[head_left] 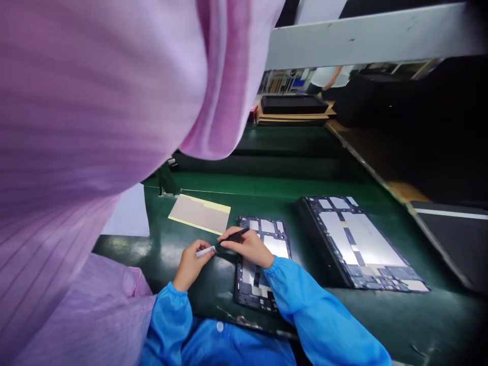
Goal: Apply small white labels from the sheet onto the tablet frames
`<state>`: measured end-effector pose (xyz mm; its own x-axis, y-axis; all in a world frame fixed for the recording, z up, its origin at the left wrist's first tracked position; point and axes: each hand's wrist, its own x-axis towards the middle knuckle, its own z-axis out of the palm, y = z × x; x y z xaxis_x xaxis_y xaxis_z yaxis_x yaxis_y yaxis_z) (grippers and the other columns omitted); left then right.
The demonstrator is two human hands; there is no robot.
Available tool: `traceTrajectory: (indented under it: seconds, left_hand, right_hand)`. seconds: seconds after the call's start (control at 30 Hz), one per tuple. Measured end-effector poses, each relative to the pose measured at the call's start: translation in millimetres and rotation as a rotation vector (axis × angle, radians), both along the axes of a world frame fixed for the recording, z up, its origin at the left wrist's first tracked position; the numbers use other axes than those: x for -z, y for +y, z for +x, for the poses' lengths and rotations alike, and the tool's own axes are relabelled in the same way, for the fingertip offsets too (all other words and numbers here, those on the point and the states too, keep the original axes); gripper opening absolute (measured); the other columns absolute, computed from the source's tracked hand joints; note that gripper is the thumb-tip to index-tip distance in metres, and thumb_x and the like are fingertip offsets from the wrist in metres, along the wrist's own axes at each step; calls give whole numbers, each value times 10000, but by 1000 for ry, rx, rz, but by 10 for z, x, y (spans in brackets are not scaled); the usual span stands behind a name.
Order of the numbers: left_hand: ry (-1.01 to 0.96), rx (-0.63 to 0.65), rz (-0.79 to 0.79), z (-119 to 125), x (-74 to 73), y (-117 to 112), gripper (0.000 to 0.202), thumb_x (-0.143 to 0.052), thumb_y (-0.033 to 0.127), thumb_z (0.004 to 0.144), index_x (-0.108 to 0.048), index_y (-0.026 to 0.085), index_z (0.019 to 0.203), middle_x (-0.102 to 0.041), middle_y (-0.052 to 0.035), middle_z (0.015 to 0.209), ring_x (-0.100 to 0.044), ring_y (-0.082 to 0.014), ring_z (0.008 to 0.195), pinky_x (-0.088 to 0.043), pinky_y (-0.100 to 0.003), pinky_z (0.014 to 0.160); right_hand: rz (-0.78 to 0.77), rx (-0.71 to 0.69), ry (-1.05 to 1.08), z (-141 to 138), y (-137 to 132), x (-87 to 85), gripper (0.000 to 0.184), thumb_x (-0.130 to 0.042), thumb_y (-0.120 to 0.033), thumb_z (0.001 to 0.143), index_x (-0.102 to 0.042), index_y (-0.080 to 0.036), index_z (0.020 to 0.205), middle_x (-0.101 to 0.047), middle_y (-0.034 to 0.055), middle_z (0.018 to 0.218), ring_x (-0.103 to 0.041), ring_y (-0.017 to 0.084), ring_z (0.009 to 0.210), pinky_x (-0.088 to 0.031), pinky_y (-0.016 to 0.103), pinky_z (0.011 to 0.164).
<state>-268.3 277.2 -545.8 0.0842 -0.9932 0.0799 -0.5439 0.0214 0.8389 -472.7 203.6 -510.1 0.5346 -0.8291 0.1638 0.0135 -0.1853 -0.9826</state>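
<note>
My left hand [192, 262] pinches the white end of a slim black-and-white marker pen [206, 251]. My right hand [249, 247] grips its dark part, so the pen lies slantwise between both hands. Under my right hand and forearm, a tablet-like device with its insides exposed [247, 292] rests on the green table [168, 254]; the hand and blue sleeve hide part of it. Silver panels and small dark parts show on its face. Beyond my left hand is a beige sheet with yellow edges [200, 213], flat on the table.
To the right stands a stack of similar devices [358, 244]. Pink striped cloth [95, 101] close to the camera blocks the left side. White paper [127, 213] lies beside it. A black tray [293, 104] sits at the back, and a person in white [330, 76] is farther off.
</note>
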Motion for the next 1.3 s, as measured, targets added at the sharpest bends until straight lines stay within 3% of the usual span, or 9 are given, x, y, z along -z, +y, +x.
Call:
traceTrajectory:
  seconds: [0.2, 0.67, 0.77, 0.87, 0.97, 1.07, 1.2, 1.27, 1.3]
  left_hand:
    - [87, 74, 21, -148, -21, 20, 203, -680, 392, 829, -729, 197, 798, -743, -24, 797, -685, -186, 765, -520, -288, 706]
    - [4, 98, -13, -158, 49, 19, 163, -689, 354, 843, -716, 208, 778, -719, -24, 792, -670, -182, 773, -511, -288, 723]
    - [-19, 104, -25, -170, 57, 18, 140, -688, 336, 845, -720, 212, 787, -720, -18, 791, -672, -178, 773, -516, -285, 732]
    - [-40, 113, -36, -156, 60, 21, 142, -676, 339, 857, -723, 216, 806, -720, -16, 797, -676, -178, 774, -525, -285, 736]
    - [-57, 105, -48, -66, 66, 32, 153, -660, 361, 871, -729, 226, 850, -715, -26, 844, -679, -192, 817, -536, -307, 765]
    - [-81, 41, -89, 56, 74, 67, 222, -674, 397, 859, -733, 231, 994, -688, -78, 1048, -659, -253, 988, -516, -413, 918]
    - [-349, -216, -320, 5, 19, 223, 390, -713, 377, 858, -661, 234, 1217, -540, -151, 1401, -504, -371, 1301, -354, -588, 1104]
    - [-413, -187, -444, -157, -49, 357, 324, -702, 311, 883, -646, 243, 1195, -573, -133, 1372, -465, -359, 1355, -301, -598, 1142]
    - [-403, -79, -483, -262, -83, 427, 294, -693, 288, 893, -638, 249, 1179, -607, -115, 1330, -475, -337, 1354, -297, -584, 1153]
  right_hand:
    - [-76, -37, 28, -167, 65, 108, 270, -756, -431, 850, -778, -170, 916, -764, 84, 891, -722, 208, 850, -575, 331, 780]
    - [-159, -78, 78, -131, 80, 231, 319, -722, -486, 875, -767, -172, 909, -756, 83, 877, -717, 200, 822, -571, 312, 757]
    - [-166, -93, 86, -109, 72, 193, 323, -708, -488, 886, -771, -171, 897, -757, 80, 855, -719, 197, 798, -571, 304, 737]
    - [-139, -74, 42, -132, 111, 23, 300, -722, -463, 881, -783, -170, 902, -770, 85, 853, -730, 203, 797, -580, 305, 731]
    - [-98, 62, -6, -300, 313, -191, 234, -765, -417, 853, -796, -190, 902, -784, 83, 862, -738, 214, 799, -596, 317, 732]
    - [-24, 371, 10, -584, 758, -229, 184, -798, -394, 824, -796, -212, 851, -786, 78, 838, -743, 233, 791, -614, 340, 733]
    - [150, 819, 15, -832, 1538, 42, 203, -822, -410, 793, -776, -213, 804, -784, 90, 819, -746, 254, 738, -638, 363, 671]
    - [202, 949, -7, -824, 1839, 191, 210, -824, -408, 787, -769, -206, 806, -785, 98, 833, -751, 262, 755, -648, 374, 678]
    - [210, 993, -16, -792, 1940, 247, 203, -823, -399, 788, -769, -203, 807, -785, 99, 839, -753, 264, 774, -652, 378, 694]
